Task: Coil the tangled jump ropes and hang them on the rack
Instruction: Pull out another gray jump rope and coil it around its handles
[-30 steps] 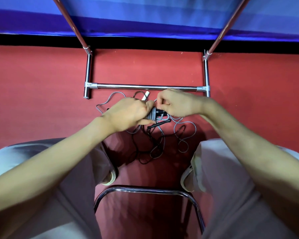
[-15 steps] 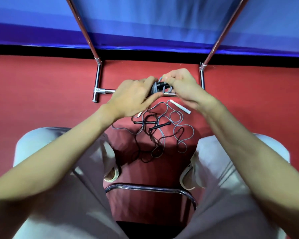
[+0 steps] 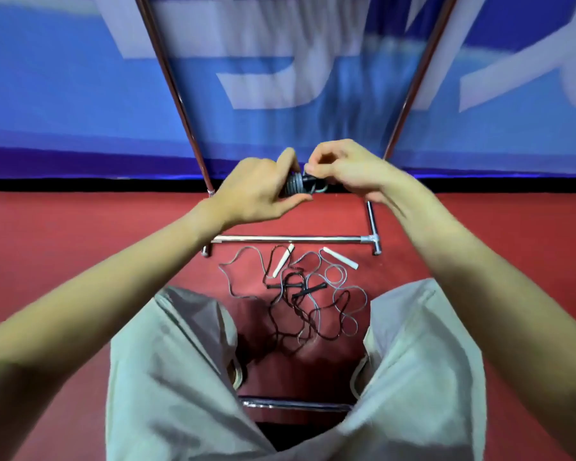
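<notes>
Red floor (image 3: 80, 261) holds two tangled ropes (image 3: 300, 304); both hands (image 3: 300, 181) clasp one coiled rope (image 3: 296, 185).

Bright, even indoor light with soft shadows on the red floor (image 3: 80, 261) between the knees. Motion blur smears the blue banner (image 3: 280, 78) and the frame's edges, and wide-angle distortion splays the rack poles (image 3: 177, 94).

Your arms reach forward, raised and bent inward. Your left hand (image 3: 256, 191) is curled in a closed grip; your right hand (image 3: 350, 171) pinches beside it, fingers (image 3: 313, 166) nearly meeting.
</notes>
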Demonstrator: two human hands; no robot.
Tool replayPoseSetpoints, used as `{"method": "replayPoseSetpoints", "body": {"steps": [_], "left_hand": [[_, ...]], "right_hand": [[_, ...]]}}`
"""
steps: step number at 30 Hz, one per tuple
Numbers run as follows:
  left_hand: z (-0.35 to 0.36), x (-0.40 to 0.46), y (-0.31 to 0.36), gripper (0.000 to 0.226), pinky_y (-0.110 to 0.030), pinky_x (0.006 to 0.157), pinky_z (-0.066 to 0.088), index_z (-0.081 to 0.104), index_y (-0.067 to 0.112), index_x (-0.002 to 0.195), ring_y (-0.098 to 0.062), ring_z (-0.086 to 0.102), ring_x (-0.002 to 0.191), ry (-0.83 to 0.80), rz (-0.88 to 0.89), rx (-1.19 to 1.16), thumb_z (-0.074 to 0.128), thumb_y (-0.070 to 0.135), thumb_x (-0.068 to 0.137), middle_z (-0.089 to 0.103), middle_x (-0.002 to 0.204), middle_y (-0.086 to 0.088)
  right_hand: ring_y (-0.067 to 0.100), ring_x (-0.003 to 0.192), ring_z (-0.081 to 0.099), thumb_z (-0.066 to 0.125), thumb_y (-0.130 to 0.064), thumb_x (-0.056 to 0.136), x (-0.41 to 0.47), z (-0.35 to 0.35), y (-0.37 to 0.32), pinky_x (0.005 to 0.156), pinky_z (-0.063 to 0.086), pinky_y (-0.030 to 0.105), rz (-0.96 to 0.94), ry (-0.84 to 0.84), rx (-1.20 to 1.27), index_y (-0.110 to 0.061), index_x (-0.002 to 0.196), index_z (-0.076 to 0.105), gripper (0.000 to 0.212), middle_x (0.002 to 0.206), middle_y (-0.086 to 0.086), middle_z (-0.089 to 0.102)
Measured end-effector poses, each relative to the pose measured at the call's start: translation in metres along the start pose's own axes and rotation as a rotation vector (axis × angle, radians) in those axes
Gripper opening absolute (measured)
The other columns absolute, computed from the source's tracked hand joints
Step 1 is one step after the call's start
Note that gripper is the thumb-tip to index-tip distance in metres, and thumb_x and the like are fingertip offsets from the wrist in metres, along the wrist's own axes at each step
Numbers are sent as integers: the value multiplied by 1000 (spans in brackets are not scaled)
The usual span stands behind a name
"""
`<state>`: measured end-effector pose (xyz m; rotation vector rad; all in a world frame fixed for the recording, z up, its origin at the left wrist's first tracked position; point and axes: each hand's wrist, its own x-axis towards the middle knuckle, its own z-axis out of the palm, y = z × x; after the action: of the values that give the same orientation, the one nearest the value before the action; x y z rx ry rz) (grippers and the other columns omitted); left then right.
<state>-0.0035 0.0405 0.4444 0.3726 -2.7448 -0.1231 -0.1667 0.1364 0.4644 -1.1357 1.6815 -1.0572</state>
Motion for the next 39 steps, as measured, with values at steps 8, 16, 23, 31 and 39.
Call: {"method": "replayPoseSetpoints", "body": {"steps": [8, 16, 23, 31, 39], "left_hand": [[-78, 22, 8, 47, -34, 59, 30, 44, 12, 98, -26, 50, 66, 77, -224, -224, 70, 49, 84, 61, 78, -1], [-142, 41, 5, 40, -40, 33, 46, 38, 11, 93, -39, 60, 54, 226, -332, -512, 67, 37, 88, 67, 74, -16], [-188, 57, -37, 43, -51, 53, 54, 41, 11, 95, -25, 66, 59, 335, -353, -590, 71, 40, 85, 70, 75, -3], [-248, 94, -122, 41, -37, 46, 53, 53, 2, 102, -36, 66, 61, 291, -413, -451, 76, 31, 84, 71, 80, -18], [-274, 143, -190, 23, -32, 54, 29, 56, 6, 82, -21, 45, 64, 429, -360, -137, 70, 25, 86, 52, 69, -3]], "right_hand": [[12, 61, 47, 64, -5, 86, -3, 3, -79, 62, 38, 25, -323, 369, -324, -21, 68, 49, 28, 62, -8, 50], [6, 61, 45, 64, -6, 89, 8, 6, -157, 57, 38, 15, -433, 512, 6, -20, 66, 51, 30, 65, -4, 51], [8, 59, 47, 65, -8, 89, 47, 2, -229, 52, 38, 16, -469, 389, -96, -7, 75, 61, 15, 66, 3, 55], [11, 63, 55, 74, -15, 81, 126, -2, -314, 64, 45, 26, -583, 431, -427, -9, 73, 70, 11, 67, 4, 63], [17, 81, 55, 68, -19, 85, 203, -6, -369, 75, 44, 31, -659, 580, -593, -16, 74, 58, 16, 80, 2, 60]]}}
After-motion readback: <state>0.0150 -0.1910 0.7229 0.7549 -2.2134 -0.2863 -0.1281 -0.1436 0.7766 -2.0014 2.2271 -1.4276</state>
